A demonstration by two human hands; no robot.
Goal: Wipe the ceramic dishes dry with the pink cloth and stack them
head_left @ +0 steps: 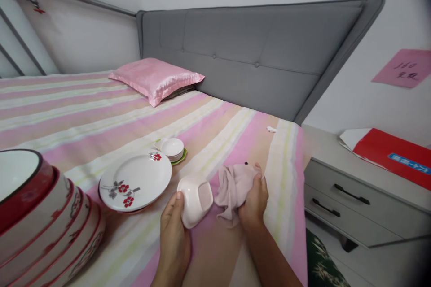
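Note:
In my left hand (175, 224) is a small white bowl (193, 199), tipped so that its squarish base faces up and right. The thumb lies on its outer wall. My right hand (255, 199) grips a crumpled pale pink cloth (234, 186), which hangs in folds just right of the bowl, apart from it. To the left, a white plate (138, 179) with red flowers lies on the bed. Behind its right edge stand several stacked small white dishes (172, 148) on a green leaf-shaped dish (182, 158).
A tall stack of red-and-white bowls (63, 233) stands at the near left. The striped bedsheet (208, 134) carries a pink pillow (156, 76) against the grey headboard (232, 49). At right is a grey nightstand (353, 206) with a red packet (397, 157) on top.

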